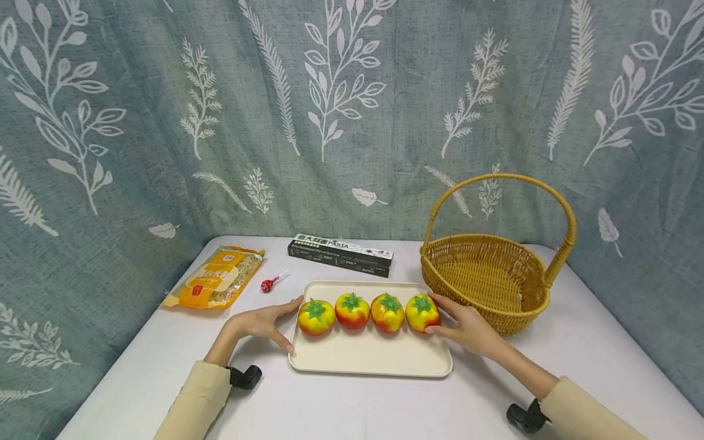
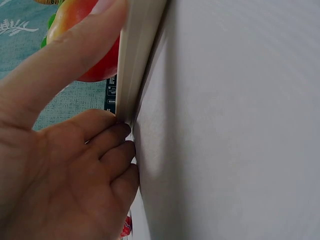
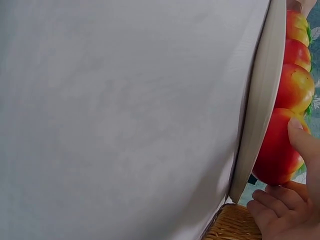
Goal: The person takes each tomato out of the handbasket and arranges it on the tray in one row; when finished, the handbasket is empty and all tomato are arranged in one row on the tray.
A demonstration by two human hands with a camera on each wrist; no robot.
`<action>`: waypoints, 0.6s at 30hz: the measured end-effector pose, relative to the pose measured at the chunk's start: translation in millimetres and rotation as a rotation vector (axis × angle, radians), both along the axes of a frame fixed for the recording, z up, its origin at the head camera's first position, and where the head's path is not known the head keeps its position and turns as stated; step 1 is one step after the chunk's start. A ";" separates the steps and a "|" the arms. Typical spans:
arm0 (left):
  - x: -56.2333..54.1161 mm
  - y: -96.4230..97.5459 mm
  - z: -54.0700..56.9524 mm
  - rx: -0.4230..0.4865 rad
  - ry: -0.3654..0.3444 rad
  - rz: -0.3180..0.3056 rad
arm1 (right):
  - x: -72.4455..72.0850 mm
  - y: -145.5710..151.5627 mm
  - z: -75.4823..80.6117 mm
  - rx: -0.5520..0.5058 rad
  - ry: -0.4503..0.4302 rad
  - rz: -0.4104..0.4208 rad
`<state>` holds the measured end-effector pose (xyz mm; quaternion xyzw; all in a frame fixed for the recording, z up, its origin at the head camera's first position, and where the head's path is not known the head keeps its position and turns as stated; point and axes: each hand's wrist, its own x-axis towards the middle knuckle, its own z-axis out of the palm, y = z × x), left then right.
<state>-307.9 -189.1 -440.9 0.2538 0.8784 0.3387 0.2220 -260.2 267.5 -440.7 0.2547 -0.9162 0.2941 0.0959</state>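
Several yellow-and-red, tomato-like fruits with green leafy tops stand in a row on a cream tray [image 1: 374,357]. My left hand [image 1: 258,324] holds the tray's left edge. In the left wrist view its thumb [image 2: 65,65] lies over the rim, while the curled fingers [image 2: 117,145] meet the tray's outer side. My right hand [image 1: 467,327] grips the rightmost fruit [image 1: 421,313], thumb at its near side and fingers at its far right. The right wrist view shows the thumb pressed on that same fruit [image 3: 275,147], low beside the tray rim.
A wicker basket [image 1: 484,311] with a tall handle stands right of the tray, close to my right hand. Behind the tray lies a black pasta box [image 1: 338,256]. A red lollipop [image 1: 267,285] and an orange food packet [image 1: 220,278] lie at the back left. A patterned curtain [image 1: 341,183] hangs behind.
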 end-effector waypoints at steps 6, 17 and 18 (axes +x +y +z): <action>0.4 -1.3 0.1 -0.001 0.004 0.000 | 2.3 -0.9 1.6 0.023 0.005 -0.026; 0.5 -0.6 1.0 -0.010 0.012 -0.001 | 7.4 -0.3 11.8 0.005 0.030 -0.047; 0.6 -0.4 1.4 -0.011 0.011 0.001 | 7.9 -0.2 12.6 0.003 0.031 -0.047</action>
